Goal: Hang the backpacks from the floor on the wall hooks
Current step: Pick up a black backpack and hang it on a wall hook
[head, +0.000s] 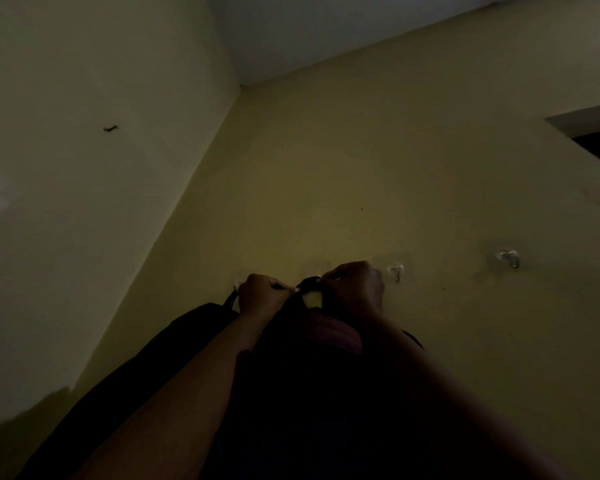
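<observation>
Both pinching top loop (310,283) of dark, pink-panelled backpack (291,358) just below: left hand (262,294), right hand (355,289). Clear hook (396,271) just right of right hand, second hook (508,258) farther right; open wall (326,185) above.

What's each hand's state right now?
Left hand: closed, gripping the top of the dark fabric backpack.
Right hand: closed, pinching the backpack's black top loop.

Left hand (262,292) and right hand (355,285) pinch dark backpack's (291,375) loop (310,283) against wall (360,185).
</observation>
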A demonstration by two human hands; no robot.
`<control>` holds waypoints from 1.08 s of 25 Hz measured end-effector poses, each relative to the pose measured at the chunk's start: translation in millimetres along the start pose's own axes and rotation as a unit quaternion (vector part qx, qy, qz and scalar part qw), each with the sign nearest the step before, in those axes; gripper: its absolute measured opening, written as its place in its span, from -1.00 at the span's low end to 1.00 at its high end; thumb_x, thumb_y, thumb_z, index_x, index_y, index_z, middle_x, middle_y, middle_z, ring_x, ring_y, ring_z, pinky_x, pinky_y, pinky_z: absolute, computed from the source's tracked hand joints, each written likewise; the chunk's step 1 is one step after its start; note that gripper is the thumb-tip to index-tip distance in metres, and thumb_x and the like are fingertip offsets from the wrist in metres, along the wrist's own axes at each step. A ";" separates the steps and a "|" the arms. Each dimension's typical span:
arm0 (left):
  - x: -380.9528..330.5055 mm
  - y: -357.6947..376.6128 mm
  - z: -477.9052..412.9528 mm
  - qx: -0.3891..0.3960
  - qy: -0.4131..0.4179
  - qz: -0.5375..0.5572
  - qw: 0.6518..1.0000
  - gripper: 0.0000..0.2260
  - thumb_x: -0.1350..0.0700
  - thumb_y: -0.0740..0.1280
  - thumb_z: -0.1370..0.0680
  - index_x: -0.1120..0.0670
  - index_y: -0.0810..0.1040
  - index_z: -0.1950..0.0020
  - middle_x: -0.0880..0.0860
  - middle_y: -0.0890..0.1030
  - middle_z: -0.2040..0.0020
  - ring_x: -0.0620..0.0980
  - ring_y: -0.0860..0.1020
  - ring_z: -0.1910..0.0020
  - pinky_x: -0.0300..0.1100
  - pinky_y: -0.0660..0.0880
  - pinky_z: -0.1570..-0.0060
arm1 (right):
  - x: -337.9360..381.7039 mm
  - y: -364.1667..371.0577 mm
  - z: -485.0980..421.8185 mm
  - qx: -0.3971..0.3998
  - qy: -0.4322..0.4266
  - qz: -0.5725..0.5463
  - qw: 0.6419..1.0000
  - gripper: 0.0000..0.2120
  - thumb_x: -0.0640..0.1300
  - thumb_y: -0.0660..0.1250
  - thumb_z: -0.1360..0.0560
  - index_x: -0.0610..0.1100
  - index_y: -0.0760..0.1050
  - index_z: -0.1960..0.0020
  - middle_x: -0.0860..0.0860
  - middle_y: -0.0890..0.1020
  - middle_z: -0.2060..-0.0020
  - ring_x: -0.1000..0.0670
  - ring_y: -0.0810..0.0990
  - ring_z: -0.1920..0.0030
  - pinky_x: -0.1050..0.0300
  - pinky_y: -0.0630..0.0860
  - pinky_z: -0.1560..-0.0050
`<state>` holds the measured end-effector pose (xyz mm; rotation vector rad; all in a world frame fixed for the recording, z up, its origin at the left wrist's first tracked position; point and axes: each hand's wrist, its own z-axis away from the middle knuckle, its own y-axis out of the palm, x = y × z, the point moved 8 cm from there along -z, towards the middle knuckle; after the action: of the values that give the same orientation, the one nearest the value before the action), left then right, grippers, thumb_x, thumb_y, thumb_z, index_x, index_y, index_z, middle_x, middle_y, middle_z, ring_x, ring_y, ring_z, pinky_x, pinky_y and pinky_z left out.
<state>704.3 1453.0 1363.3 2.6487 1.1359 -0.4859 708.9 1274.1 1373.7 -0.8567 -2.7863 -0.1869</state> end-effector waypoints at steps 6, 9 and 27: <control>-9.8 -11.2 28.3 0.017 0.019 0.048 0.999 -0.76 0.13 0.45 -0.42 0.27 0.66 0.01 0.17 0.69 0.07 -0.18 0.64 0.23 -0.38 0.43 0.43 | 3.6 -1.7 28.8 0.032 -0.004 -0.012 0.999 -0.79 -0.12 0.39 -0.45 -0.18 0.67 -0.02 -0.12 0.72 0.01 -0.04 0.67 0.02 0.34 0.45 0.26; -9.7 -25.5 39.1 0.040 -0.007 0.133 0.990 -0.73 0.07 0.40 -0.46 0.26 0.65 -0.01 0.11 0.66 0.24 -0.14 0.64 0.30 -0.23 0.59 0.15 | 11.9 -1.2 41.5 0.074 0.000 -0.018 0.997 -0.74 -0.09 0.30 -0.51 -0.15 0.62 -0.13 -0.11 0.68 -0.10 -0.06 0.64 -0.10 0.20 0.51 -0.03; -67.0 -133.5 228.1 0.125 -0.146 0.174 0.966 -0.52 -0.16 0.05 -0.58 0.03 0.31 -0.44 0.04 0.36 -0.45 0.02 0.34 -0.40 -0.15 0.28 -0.25 | 108.4 -120.0 242.5 0.205 0.240 -0.403 0.859 -0.82 0.01 0.14 -0.59 0.05 0.51 -0.03 0.20 0.52 0.20 0.23 0.51 0.21 0.27 0.49 0.01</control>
<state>514.5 1425.2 1169.5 2.7746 0.5393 -0.9602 511.9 1278.7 1158.9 0.4391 -2.3715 0.0659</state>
